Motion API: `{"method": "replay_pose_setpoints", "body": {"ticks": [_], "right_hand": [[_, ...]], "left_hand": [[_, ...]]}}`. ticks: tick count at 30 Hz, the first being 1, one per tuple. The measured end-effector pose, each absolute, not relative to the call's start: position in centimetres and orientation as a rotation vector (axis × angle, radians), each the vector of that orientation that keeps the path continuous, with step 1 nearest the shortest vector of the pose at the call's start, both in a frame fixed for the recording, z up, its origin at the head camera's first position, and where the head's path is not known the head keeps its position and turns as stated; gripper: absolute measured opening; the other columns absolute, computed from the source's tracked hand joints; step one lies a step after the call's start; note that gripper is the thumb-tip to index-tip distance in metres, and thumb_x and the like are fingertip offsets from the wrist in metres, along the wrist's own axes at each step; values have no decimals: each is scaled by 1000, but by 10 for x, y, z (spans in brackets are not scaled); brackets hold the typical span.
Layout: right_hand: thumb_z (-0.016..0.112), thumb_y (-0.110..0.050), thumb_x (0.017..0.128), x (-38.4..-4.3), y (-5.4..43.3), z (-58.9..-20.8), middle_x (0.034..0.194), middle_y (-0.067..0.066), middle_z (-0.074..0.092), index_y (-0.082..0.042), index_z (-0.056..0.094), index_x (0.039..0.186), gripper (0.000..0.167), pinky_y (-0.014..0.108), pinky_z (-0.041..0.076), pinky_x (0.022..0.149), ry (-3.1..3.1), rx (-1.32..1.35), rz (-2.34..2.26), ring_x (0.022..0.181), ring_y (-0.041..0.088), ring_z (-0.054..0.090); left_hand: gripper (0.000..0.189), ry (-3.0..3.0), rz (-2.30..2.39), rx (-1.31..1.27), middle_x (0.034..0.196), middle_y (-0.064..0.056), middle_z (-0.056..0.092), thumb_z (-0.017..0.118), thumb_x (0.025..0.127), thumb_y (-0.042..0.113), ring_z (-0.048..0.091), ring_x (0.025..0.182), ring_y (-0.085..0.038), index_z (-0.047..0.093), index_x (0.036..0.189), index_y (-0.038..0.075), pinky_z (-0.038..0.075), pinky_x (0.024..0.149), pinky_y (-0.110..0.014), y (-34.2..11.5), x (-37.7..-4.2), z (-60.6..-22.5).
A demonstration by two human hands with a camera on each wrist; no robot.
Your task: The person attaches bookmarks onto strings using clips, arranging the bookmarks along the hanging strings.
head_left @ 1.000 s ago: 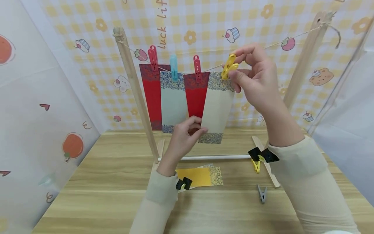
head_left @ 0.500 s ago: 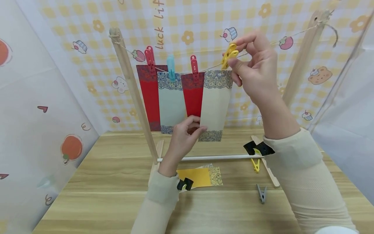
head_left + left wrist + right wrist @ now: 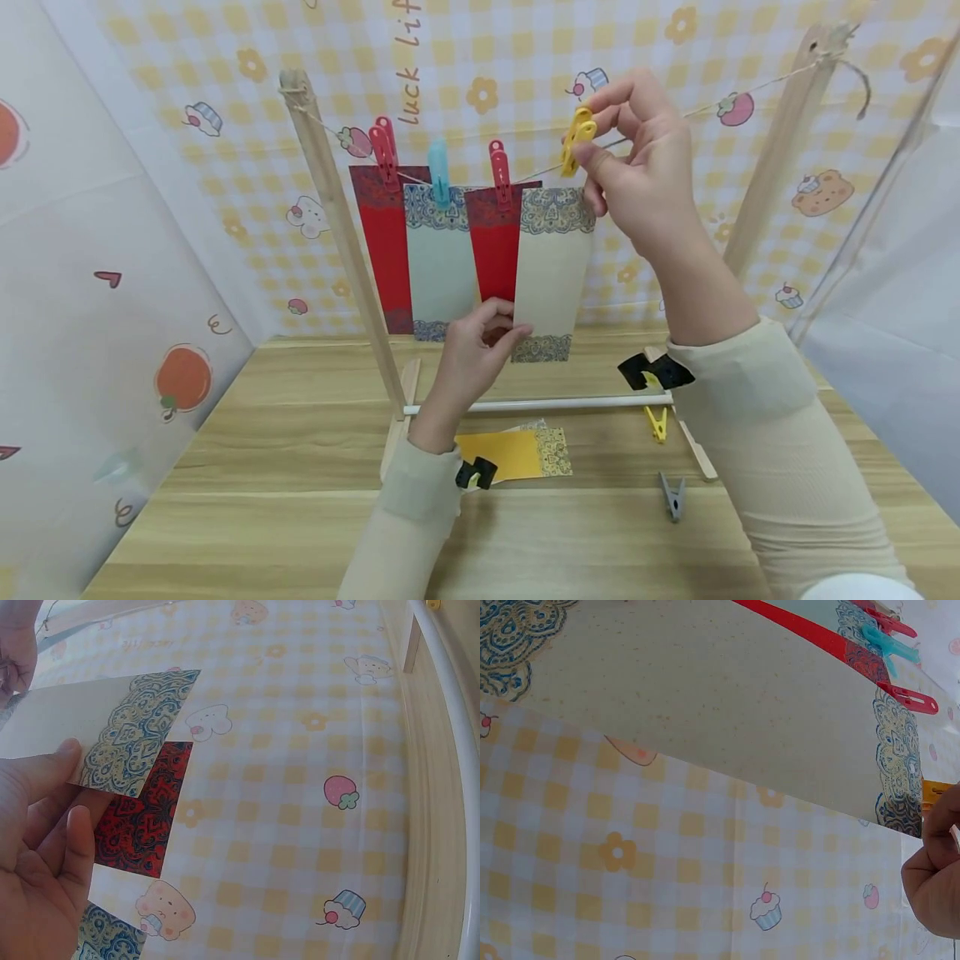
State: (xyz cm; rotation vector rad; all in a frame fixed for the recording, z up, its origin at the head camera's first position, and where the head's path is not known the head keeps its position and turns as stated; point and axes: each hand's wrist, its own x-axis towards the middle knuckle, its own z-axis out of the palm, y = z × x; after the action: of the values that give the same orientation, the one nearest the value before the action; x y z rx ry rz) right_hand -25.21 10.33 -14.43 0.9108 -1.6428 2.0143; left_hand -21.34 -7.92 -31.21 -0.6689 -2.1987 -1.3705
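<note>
In the head view my left hand (image 3: 476,354) pinches the lower left edge of a cream card (image 3: 551,275) with patterned bands. The left wrist view shows the thumb on the card's face (image 3: 60,720). My right hand (image 3: 648,167) holds a yellow clothespin (image 3: 579,142) at the string, just above the card's top edge. To the left hang a red card (image 3: 495,250) under a red clothespin (image 3: 500,175), a pale blue-green card (image 3: 444,267) under a light blue clothespin (image 3: 439,173), and another red card (image 3: 382,258) under a red clothespin (image 3: 385,154).
The string runs between a left wooden post (image 3: 337,208) and a right wooden post (image 3: 780,150). A white rod (image 3: 562,404) joins their feet. On the table lie a yellow card (image 3: 502,454), a yellow clothespin (image 3: 657,425) and a grey clothespin (image 3: 672,497).
The yellow clothespin has come up off the cream card's top edge and shifted slightly left with my right hand. The left hand keeps its pinch on the card.
</note>
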Motion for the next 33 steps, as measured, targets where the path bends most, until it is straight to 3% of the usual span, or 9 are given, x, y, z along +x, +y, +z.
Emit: {"method": "replay_pose_setpoints", "body": {"ticks": [6, 14, 22, 33], "right_hand": [[56, 18, 89, -251, 105, -143, 81, 9, 57, -8, 58, 98, 28, 21, 33, 35, -1649, 900, 2074, 40, 15, 46], [57, 15, 90, -250, 107, -146, 79, 8, 55, -8, 58, 99, 25, 22, 32, 35, -1728, 943, 2022, 36, 15, 39], [56, 14, 91, -249, 111, -150, 79, 5, 55, -10, 59, 99, 25, 20, 23, 34, -1792, 975, 2011, 37, 12, 32], [58, 14, 90, -250, 113, -153, 78, 5, 58, -11, 61, 98, 26, 19, 26, 36, -1833, 975, 1977, 38, 10, 33]], "left_hand": [[16, -2198, -1389, -668, 90, -15, 76, 72, 89, 6, 64, 68, -20, 66, 102, 0, 52, 64, -20, -79, -214, -314], [19, -2206, -1380, -640, 91, -14, 76, 73, 88, 8, 67, 72, -21, 66, 103, 0, 56, 68, -21, -76, -215, -313], [19, -2178, -1358, -669, 91, -15, 76, 74, 88, 8, 68, 71, -21, 66, 103, 0, 57, 69, -22, -75, -218, -312], [18, -2159, -1350, -671, 91, -15, 76, 74, 88, 8, 70, 74, -21, 66, 102, 0, 58, 71, -23, -73, -220, -314]]}}
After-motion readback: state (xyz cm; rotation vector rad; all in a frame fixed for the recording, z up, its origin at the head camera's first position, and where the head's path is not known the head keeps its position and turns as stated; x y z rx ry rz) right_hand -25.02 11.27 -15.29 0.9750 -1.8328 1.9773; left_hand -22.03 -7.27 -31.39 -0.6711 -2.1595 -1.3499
